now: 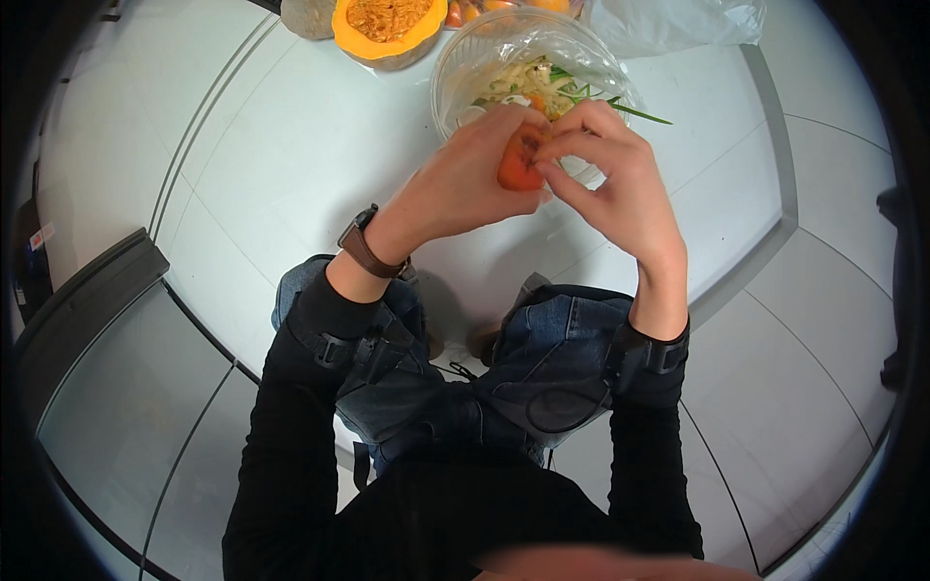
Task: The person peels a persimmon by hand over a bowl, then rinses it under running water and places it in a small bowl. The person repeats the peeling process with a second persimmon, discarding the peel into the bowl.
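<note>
An orange-red persimmon [519,167] with a dark stem end rests in my left hand [465,174], whose fingers wrap round it. Thumb and fingertips of my right hand [605,169] are pinched together at the dark stem end; whatever bit they grip is too small to make out. Both hands are over the near rim of a round clear tub [442,82] lined with a clear plastic bag. Inside the tub lie pale and green vegetable scraps [542,82], and a long green stalk [644,116] sticks out over its right side.
Behind the tub, at the far left, stands a cut pumpkin [387,48] with its seedy inside showing. More orange fruit [499,5] lies beside it. A crumpled translucent plastic bag [678,24] is at the far right. A grey rail with a glass panel [97,281] runs on the left.
</note>
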The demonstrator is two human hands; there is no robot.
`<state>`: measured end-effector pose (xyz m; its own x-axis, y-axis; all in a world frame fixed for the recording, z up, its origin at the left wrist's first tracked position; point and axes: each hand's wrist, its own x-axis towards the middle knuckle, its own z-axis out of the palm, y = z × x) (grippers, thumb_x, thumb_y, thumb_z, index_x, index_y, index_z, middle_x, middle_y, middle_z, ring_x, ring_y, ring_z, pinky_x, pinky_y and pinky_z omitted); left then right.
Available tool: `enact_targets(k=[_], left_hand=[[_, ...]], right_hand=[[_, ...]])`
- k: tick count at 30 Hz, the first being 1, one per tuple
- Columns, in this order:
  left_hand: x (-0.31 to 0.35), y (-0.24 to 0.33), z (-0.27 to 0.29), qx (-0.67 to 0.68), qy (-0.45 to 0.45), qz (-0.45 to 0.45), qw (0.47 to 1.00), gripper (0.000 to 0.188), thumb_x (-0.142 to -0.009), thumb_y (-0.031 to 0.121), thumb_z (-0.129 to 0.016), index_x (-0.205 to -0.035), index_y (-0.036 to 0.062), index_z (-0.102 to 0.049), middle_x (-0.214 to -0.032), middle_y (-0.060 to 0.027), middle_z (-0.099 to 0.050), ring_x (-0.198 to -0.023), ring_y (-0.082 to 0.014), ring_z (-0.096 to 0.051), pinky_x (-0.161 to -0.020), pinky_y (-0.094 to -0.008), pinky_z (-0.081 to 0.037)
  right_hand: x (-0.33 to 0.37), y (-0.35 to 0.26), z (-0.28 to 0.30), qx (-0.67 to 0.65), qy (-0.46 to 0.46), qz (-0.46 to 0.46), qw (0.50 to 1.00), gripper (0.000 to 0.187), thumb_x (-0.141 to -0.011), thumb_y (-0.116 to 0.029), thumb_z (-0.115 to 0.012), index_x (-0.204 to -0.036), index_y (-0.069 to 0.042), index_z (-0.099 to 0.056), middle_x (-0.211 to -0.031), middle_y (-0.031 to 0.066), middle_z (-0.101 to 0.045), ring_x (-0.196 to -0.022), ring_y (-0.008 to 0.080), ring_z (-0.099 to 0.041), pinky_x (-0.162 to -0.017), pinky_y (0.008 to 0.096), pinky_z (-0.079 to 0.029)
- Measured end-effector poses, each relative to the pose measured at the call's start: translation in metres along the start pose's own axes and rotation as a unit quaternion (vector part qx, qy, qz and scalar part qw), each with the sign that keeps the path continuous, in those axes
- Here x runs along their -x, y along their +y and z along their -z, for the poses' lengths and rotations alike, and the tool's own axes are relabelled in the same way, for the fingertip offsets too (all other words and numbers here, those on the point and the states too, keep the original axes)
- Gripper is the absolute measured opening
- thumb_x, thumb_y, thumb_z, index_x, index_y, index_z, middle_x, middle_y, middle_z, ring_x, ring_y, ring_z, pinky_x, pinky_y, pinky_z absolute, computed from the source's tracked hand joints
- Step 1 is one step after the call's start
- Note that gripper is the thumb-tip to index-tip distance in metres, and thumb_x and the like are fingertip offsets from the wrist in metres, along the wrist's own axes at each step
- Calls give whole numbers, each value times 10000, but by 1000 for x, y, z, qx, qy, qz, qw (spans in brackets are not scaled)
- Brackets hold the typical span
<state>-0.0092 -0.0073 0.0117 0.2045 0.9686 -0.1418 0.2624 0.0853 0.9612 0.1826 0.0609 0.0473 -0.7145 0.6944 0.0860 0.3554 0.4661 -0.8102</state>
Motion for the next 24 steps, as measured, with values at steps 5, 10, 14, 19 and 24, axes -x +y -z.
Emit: enact_targets(k=[5,10,14,19,24], left_hand=[[-1,-1,-3,-6,0,-6,1000,578,-793,189,-839,-1282,62,-560,-1188,-115,-671,-1061,-274,-667,-927,-362,-537],[-1,-1,-4,-25,6,-24,999,593,-793,209,-850,-1289,70,-554,-1193,-117,-664,-1090,-276,-658,-945,-364,-535],[0,0,-2,-24,29,-8,999,604,-790,216,-857,-1289,76,-547,-1195,-125,-657,-1092,-294,-657,-960,-373,-533],[-1,-1,-2,-43,63,3,997,594,-787,188,-850,-1280,68,-542,-1191,-142,-658,-1077,-305,-661,-946,-376,-532],[-2,-5,-4,-58,74,-26,995,581,-775,138,-832,-1269,51,-540,-1162,-154,-662,-1057,-315,-665,-915,-378,-535]], right_hand=[[-3,-1,-4,26,42,-15,999,139,-740,25,-760,-849,-30,-695,-906,68,-612,-901,273,-610,-817,368,-526],[-4,2,4,14,103,-100,989,162,-768,46,-718,-907,-35,-736,-886,76,-622,-859,270,-626,-771,358,-535],[-3,5,5,20,120,-116,986,158,-827,51,-684,-943,-27,-756,-881,80,-652,-853,250,-642,-732,344,-536],[-3,2,0,15,84,-56,995,128,-814,13,-744,-936,-23,-759,-902,74,-660,-865,255,-642,-750,346,-534],[-4,-4,-10,12,54,-47,997,170,-759,-23,-809,-923,-23,-764,-861,70,-630,-864,259,-621,-764,351,-530]])
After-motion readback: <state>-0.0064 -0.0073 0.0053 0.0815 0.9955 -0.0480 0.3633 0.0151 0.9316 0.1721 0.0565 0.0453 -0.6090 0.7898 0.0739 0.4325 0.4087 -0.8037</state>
